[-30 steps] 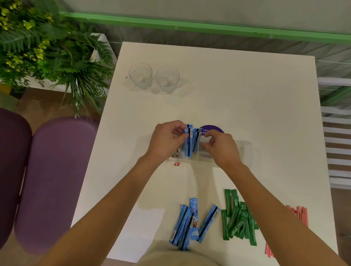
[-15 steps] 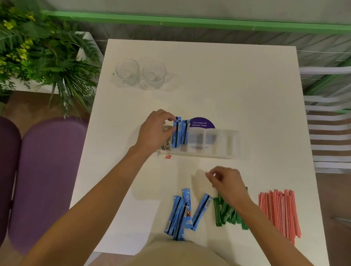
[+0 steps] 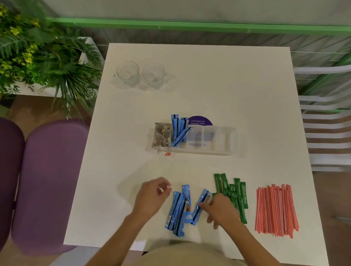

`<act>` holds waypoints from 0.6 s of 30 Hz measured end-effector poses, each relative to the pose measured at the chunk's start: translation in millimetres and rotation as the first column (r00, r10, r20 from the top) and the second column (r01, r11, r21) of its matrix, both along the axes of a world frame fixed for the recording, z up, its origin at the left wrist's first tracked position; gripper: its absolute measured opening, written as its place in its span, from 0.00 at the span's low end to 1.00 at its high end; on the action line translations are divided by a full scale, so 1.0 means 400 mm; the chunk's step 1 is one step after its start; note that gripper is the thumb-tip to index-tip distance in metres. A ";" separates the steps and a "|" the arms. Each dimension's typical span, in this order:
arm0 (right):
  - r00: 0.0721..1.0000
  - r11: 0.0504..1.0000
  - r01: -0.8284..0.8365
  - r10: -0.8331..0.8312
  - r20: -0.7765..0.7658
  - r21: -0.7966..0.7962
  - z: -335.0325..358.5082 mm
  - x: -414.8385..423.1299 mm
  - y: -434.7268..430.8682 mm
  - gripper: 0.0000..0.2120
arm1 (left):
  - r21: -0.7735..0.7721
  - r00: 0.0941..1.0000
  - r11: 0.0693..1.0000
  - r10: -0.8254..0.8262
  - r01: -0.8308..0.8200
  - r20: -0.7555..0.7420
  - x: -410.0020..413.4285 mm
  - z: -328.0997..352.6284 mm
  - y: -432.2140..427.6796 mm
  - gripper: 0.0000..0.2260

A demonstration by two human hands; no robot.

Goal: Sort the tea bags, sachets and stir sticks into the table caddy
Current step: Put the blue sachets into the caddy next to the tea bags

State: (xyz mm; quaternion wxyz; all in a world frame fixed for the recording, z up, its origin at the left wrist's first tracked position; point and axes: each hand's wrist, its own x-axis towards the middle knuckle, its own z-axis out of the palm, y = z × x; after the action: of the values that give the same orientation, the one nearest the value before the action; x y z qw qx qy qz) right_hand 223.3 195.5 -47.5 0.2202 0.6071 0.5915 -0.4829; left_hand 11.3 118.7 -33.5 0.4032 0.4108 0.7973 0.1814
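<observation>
Clear plastic compartmented caddy (image 3: 212,144) at mid white bench (image 3: 218,83), holding tea bags (image 3: 162,135) in its leftmost compartment and upright blue sachets (image 3: 179,131) in the 2nd. Loose blue sachets (image 3: 178,213), green sachets (image 3: 240,196) and red stir sticks (image 3: 277,208) lie in 3 groups near the front edge. Left hand (image 3: 152,195): grip loosely curled, empty; right hand (image 3: 221,210): fingertips touch the rightmost loose blue sachet (image 3: 201,202), grip closure cannot be told.

An office pantry: a purple sticker (image 3: 199,121) on the white table (image 3: 230,78) reads "Let's keep our pantries clean", purple chairs (image 3: 50,182) alongside.
</observation>
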 end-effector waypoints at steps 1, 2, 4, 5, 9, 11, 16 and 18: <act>1.000 1.000 0.012 -0.012 -0.003 -0.018 -0.003 -0.004 0.002 0.20 | -0.059 1.000 0.998 -0.016 0.016 -0.002 0.017 -0.017 -0.028 0.05; 0.999 0.999 0.032 -0.032 -0.014 -0.036 -0.005 -0.008 0.004 0.19 | -0.102 1.000 0.995 -0.018 0.019 0.006 0.033 -0.032 -0.053 0.06; 0.996 0.996 0.075 -0.078 -0.049 -0.055 -0.012 -0.012 0.007 0.17 | -0.169 1.000 0.986 -0.007 0.009 0.014 0.060 -0.052 -0.087 0.09; 0.994 0.994 0.090 -0.094 -0.064 -0.054 -0.015 -0.012 0.007 0.16 | -0.192 1.000 0.981 -0.007 0.008 0.007 0.071 -0.058 -0.096 0.09; 0.989 0.992 0.125 -0.127 -0.078 -0.030 -0.021 -0.016 0.002 0.13 | -0.215 0.997 0.975 -0.062 0.051 -0.041 0.098 -0.063 -0.096 0.09; 0.991 0.993 0.117 -0.118 -0.064 -0.007 -0.018 -0.022 0.000 0.15 | -0.216 0.995 0.974 -0.076 0.062 -0.057 0.102 -0.065 -0.086 0.08; 0.999 0.997 0.041 -0.041 -0.010 0.063 -0.011 -0.041 0.000 0.15 | -0.225 0.999 0.974 -0.035 0.032 -0.012 0.092 -0.072 -0.063 0.06; 0.999 0.996 0.032 -0.032 -0.009 0.081 -0.013 -0.047 0.002 0.14 | -0.206 1.000 0.978 -0.024 0.024 0.002 0.084 -0.074 -0.060 0.06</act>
State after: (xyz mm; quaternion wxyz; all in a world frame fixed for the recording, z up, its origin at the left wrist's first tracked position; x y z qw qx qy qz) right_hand 204.6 196.2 -52.9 0.1852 0.6230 0.6017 -0.4642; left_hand 44.7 94.9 -63.1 0.4457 0.3763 0.8069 0.0928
